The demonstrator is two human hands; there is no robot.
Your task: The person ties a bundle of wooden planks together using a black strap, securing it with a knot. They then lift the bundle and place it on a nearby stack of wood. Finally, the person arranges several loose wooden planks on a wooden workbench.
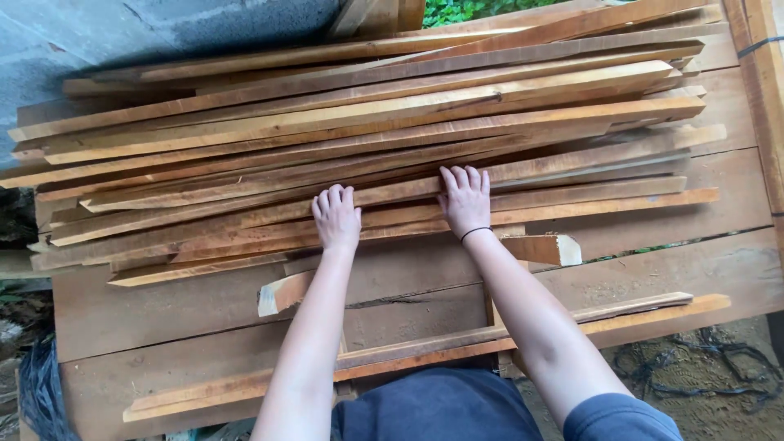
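A heap of long, thin wooden strips (pixel 367 139) is being handled on a worktop (pixel 694 269) of broad planks; both hands are being pressed onto the near edge of the heap. The left hand (pixel 336 219) is being laid palm down with its fingers (pixel 333 198) curled loosely over a strip; the right hand (pixel 465 200) is being held flat, fingers (pixel 464 177) spread and released — nothing is being gripped in either. Judging by this, the strips are being felt through or evened up, with none lifted yet; a next move would call for one strip to be closed on and drawn clear of its neighbours. The long axes are running left to right, tilted slightly so that the right ends are pointing farther away; two loose strips (pixel 457 347) are lying nearer, apart from the heap.
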